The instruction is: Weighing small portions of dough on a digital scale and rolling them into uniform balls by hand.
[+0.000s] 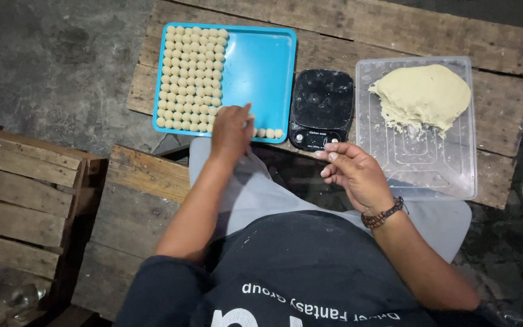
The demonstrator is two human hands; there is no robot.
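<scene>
The left hand (231, 132) hides whatever its curled fingers grip at the blue plastic tray (261, 60) of small dough balls (190, 79); the right hand (355, 175), beside it, is open and empty.

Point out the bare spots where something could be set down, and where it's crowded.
Free: the right half of the blue tray, between the dough balls and the black scale; the near part of the clear tray, below the dough lump; the planks behind both trays. Crowded: the tray's left half, and its near edge where the left hand sits.
</scene>
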